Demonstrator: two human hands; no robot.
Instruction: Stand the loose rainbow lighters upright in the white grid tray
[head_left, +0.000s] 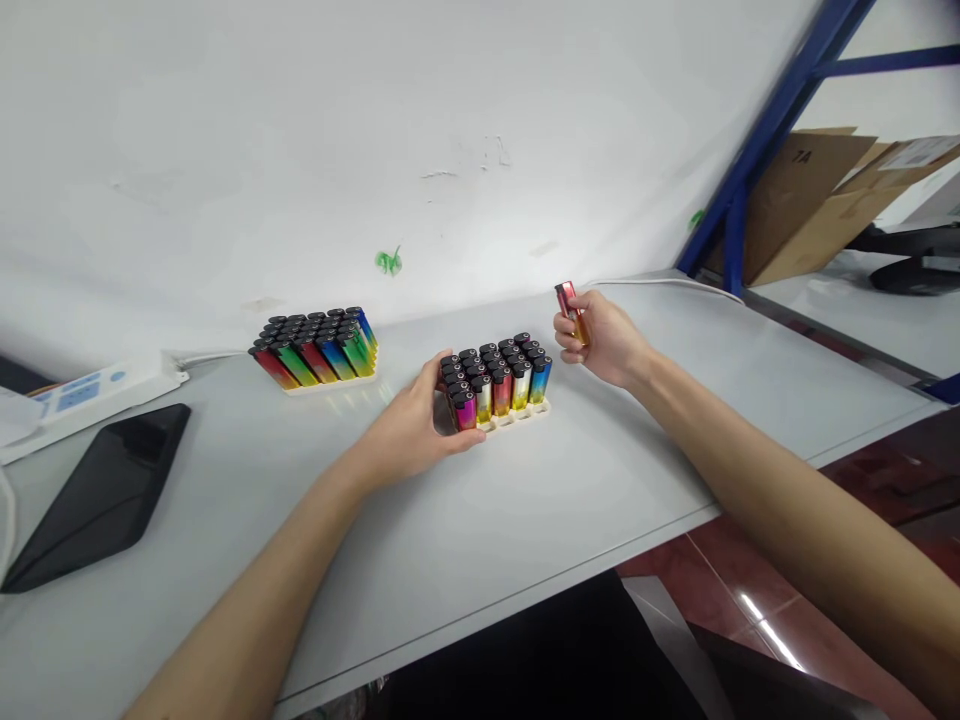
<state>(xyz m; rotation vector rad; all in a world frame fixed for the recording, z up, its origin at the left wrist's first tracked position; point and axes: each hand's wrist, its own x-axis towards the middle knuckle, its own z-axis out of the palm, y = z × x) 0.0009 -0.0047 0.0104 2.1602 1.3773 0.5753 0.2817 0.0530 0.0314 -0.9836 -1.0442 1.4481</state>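
Observation:
My right hand (600,335) is closed round a red and gold lighter (573,313), raised above the grey table to the right of a white rack (517,422). In that rack stand several upright lighters (501,388) with black tops and shiny pink, silver, red, gold and blue bodies. Along the rack's front edge some slots show no lighter. My left hand (416,420) grips the left end of this rack, the thumb at its front corner and the fingers behind. Farther back on the left, a second rack (367,379) holds several multicoloured lighters (319,350).
A black phone (101,495) lies on the table (465,540) at the left, beside a white power strip (97,395). A white wall (300,150) rises behind. At the right are a blue metal frame (739,190), a white cable (667,283) and cardboard boxes (810,210).

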